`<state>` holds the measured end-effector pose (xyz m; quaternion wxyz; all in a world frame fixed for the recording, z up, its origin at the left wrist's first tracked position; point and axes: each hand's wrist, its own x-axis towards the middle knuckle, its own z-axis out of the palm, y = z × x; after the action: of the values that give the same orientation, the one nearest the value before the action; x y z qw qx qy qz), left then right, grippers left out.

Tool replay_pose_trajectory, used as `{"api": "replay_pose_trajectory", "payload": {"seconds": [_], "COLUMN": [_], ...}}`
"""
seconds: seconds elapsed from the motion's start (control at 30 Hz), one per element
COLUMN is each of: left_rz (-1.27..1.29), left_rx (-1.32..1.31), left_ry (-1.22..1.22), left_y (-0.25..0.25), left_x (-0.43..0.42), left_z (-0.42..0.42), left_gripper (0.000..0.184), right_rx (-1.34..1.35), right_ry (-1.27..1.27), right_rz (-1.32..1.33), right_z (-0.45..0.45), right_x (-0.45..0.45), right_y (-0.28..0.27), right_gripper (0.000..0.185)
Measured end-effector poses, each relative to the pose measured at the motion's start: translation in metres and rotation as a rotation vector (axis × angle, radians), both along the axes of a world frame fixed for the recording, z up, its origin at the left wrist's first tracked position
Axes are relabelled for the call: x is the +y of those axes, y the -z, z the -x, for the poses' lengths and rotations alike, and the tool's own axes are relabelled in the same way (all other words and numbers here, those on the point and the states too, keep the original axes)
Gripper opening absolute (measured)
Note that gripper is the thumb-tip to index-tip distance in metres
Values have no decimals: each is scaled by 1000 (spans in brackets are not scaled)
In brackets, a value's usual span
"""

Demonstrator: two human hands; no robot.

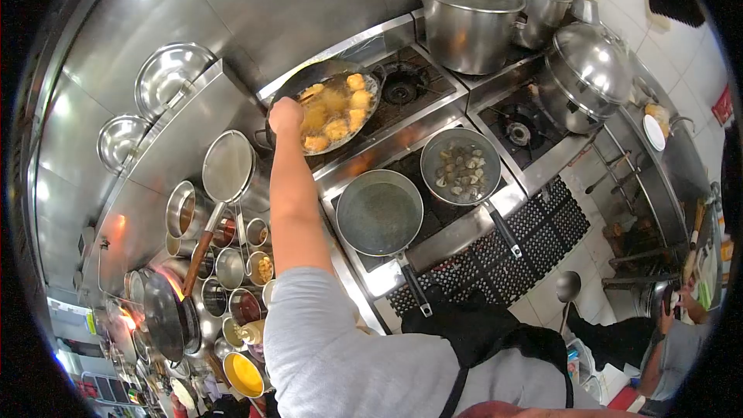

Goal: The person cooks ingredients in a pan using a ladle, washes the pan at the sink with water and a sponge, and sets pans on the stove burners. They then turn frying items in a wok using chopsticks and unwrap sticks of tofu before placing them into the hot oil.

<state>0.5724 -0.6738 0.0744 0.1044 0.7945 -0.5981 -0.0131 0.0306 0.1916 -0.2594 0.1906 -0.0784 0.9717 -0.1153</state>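
My left arm reaches over a wok (pixel 364 120) of bubbling oil, in which several golden fried pieces (pixel 337 130) float. At the wok's left rim, my left hand (pixel 286 114) is closed, and what it holds, if anything, cannot be made out. A small brownish piece (pixel 312 91) shows just beyond the fingers. Nearer my body, a frying pan (pixel 379 213) with greenish-grey liquid stands on the stove. Beside it is a second pan (pixel 458 135), holding shellfish (pixel 464 170) in liquid. My right hand is out of sight.
Large stockpots (pixel 470 27) and a domed lidded pot (pixel 588 70) stand on the back burners. A strainer (pixel 229 166) lies over several metal containers (pixel 230 268) at left. A ladle (pixel 568 286) points upward at lower right, near a co-worker (pixel 673 340). Black matting (pixel 534 236) covers the floor.
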Motion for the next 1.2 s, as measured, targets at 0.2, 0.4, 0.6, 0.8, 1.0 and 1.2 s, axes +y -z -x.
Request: {"api": "replay_pose_trajectory", "payload": {"seconds": [0.2,0.4,0.6,0.8,1.0,1.2], "left_rz": [18,23,124,145,152,221], "left_rx": [47,84,39,-6,-22,-92], "left_ry": [-40,-69,-57,2,-12,14], "left_y": [21,35,23,3,2,17], "left_x": [-7,-11,-19,-28,-30,-6], "left_z": [-19,-16,-16,-9,-11,-25], "left_gripper": [29,29,27,27,27,24], "right_rx": [-6,-7,-17,-27,-35,-50], "right_ry": [-17,-25,-31,-40,-62,-96], "right_rz": [6,0,3,1,1,16], "right_z": [-3,-2,-5,-7,-4,4], "right_x": [-11,-18,-23,-26,-26,-26], "right_y": [5,6,6,8,11,17], "right_gripper": [28,29,30,31,31,32]}}
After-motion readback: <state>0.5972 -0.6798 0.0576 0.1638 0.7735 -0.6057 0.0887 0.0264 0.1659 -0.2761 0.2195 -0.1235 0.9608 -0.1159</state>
